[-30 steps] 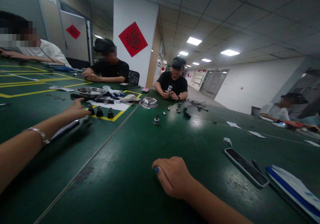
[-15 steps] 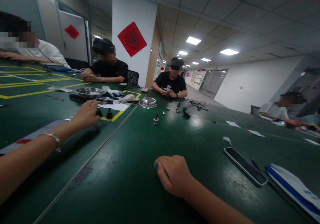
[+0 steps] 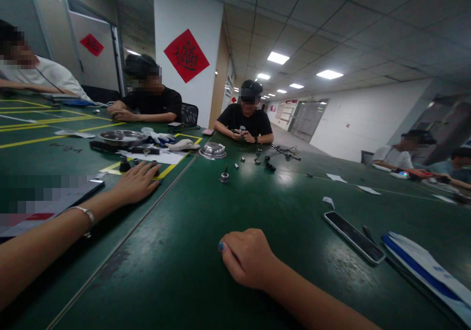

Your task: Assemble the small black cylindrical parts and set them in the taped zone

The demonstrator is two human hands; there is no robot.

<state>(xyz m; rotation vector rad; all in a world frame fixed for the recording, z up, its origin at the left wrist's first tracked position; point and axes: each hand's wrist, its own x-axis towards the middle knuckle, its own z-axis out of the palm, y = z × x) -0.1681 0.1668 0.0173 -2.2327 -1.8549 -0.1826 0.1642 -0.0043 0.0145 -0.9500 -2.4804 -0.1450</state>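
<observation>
Left hand point(image 3: 137, 182): palm down, fingers stretched out and a little spread at the dark cone-shaped parts; nothing shows in my grasp, and whether my fingertips touch the parts I cannot tell.
Dark cone-shaped parts point(image 3: 124, 165): three in a row on the green surface point(image 3: 191, 222), by the yellow tape point(image 3: 170, 170); the leftmost shows best, while my fingers partly cover the other two.
Bracelet point(image 3: 88, 219): silvery, round my left wrist.
Right hand point(image 3: 248, 257): resting on the surface, well apart from the parts, fingers curled under; their undersides are hidden from me, so how far they close, or whether they hold anything, I cannot tell.
Steel dish point(image 3: 123, 136): beyond my left hand, with gloves point(image 3: 184, 145) to its right.
Upturned bowl point(image 3: 212, 151): right of the gloves.
Stemmed metal piece point(image 3: 224, 177): standing on the surface nearer me than the bowl, small fittings scattered beyond it.
Phone point(image 3: 353, 236): lying face up to the right of my right hand, near a blue-and-white packet point(image 3: 427, 266).
Co-worker opposite point(image 3: 245, 121): in a black shirt, both hands together around something small.
</observation>
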